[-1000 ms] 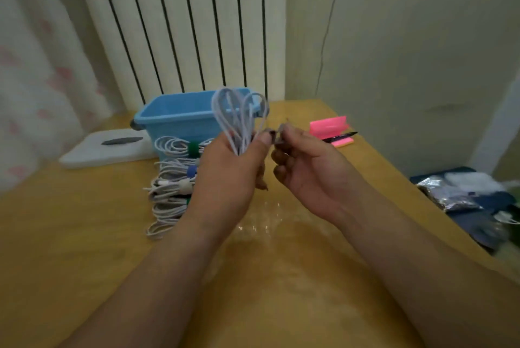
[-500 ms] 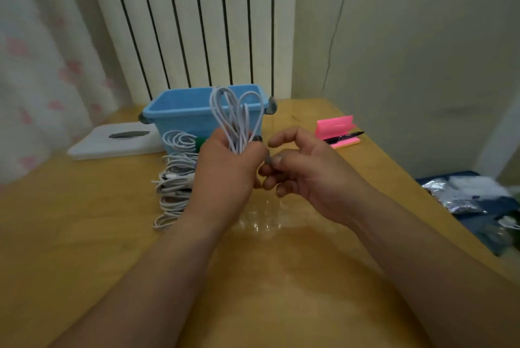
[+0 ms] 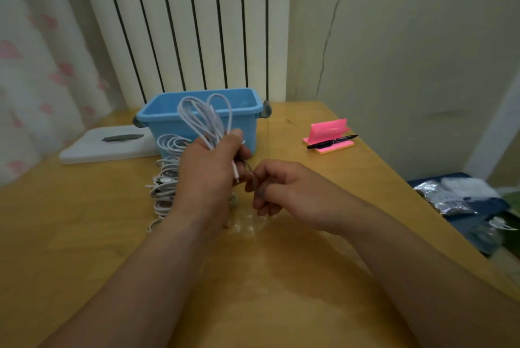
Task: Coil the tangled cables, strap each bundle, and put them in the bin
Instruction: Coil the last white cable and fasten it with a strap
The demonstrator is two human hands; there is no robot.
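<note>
over the table (image 3: 84,235), left hand (image 3: 205,176) tight around white cable coil (image 3: 206,119)

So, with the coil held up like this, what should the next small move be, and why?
Probably strap it round the middle. The left hand grips the white cable coil, loops up before the blue bin, with no strap visible on it and its plug end hanging loose. The right hand sits curled right beside it; what it pinches is unclear.
</note>
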